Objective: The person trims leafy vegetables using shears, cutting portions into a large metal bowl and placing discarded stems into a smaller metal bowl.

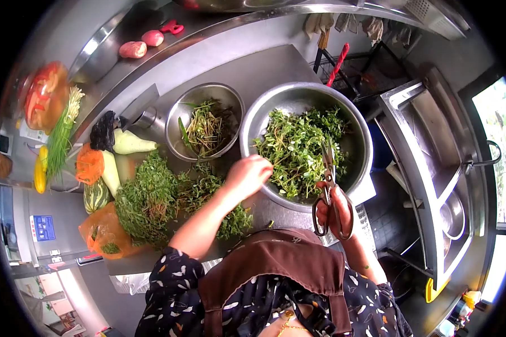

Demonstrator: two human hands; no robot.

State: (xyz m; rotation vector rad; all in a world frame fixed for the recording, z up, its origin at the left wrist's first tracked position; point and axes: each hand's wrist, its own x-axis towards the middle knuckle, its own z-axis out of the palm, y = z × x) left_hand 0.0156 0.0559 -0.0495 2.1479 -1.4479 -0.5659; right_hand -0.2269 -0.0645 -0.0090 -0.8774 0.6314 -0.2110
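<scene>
My right hand (335, 211) is wrapped round the dark handles of a pair of scissors (329, 163), whose blades point away from me over the large metal bowl (363, 126). Cut leafy greens (292, 143) fill much of that bowl. At its near left rim is my left hand (249, 175), fingers curled together; whatever they may hold is hidden. A smaller metal bowl (173, 106) beside it contains cut stems (205, 129). Left of my left forearm, a big heap of uncut greens (149, 196) lies on the metal table, with more loose sprigs (230, 220) close to my apron.
Left of the heap are an orange plastic bag (109, 233), a striped green squash (96, 196) and a pale gourd (134, 142). Spring onions (64, 135) and pink radishes (134, 49) sit on a raised shelf. At the right stands a metal sink (433, 135).
</scene>
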